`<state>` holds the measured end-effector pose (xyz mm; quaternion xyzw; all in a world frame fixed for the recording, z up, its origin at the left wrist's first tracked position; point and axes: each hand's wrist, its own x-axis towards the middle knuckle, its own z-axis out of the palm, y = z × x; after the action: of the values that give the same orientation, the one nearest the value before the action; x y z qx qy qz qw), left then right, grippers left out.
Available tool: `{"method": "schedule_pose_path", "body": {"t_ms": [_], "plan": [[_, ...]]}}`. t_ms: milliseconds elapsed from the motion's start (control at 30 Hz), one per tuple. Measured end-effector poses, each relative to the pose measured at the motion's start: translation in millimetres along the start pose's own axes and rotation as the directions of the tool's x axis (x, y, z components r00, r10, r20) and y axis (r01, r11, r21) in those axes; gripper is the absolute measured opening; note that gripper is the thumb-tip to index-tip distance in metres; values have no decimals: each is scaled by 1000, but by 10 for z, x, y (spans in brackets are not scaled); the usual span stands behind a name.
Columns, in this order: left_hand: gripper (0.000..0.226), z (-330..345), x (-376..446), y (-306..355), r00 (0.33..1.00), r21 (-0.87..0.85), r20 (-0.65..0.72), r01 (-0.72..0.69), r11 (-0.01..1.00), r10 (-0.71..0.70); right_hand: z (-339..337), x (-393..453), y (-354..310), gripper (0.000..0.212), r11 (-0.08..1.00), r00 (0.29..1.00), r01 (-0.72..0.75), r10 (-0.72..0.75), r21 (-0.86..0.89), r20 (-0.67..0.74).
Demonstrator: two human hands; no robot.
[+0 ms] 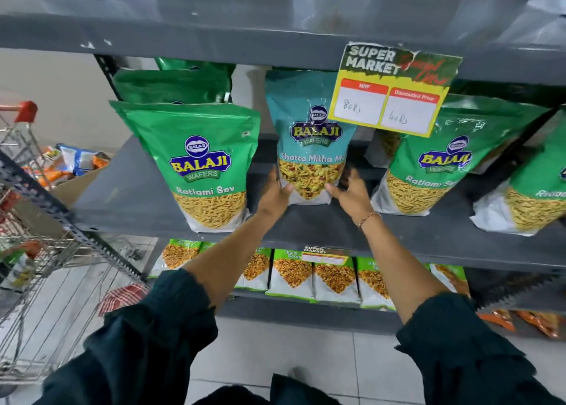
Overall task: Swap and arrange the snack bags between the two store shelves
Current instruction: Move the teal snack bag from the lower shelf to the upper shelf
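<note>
One teal plastic Khatta Mitha snack bag (309,135) upright on grey metal middle shelf (128,190), among green Ratlami Sev bags (199,163). Left hand (275,192), right hand (349,195) grasping its base. Swap looks barely begun; most bags unmoved.

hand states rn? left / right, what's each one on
Left hand: closed on the lower left edge of the teal snack bag.
Right hand: fingers spread, thumb on the same bag's lower right edge; a firm grip cannot be told.
</note>
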<state>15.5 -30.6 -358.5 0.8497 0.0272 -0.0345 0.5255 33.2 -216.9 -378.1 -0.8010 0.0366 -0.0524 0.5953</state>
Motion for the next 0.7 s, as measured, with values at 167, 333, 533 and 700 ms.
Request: {"method": "schedule_pose_path", "body": {"t_ms": [167,333,533,700], "plan": [[46,-6,48,-25,999,72,-34,-26,997,28,-22,-121,55,40,1000,998,15,-15,-14,-64],[37,-26,-129,-27,994,144,24,-104,984,102,-104,-471,67,34,997,996,25,-19,75,-84],[26,-36,-575,-24,984,217,52,-176,960,169,-222,-1076,45,35,995,979,59,-42,84,-198],[19,-133,-1113,31,968,176,119,-240,955,221,-296,-1684,-26,35,992,969,76,-50,98,-242]]}}
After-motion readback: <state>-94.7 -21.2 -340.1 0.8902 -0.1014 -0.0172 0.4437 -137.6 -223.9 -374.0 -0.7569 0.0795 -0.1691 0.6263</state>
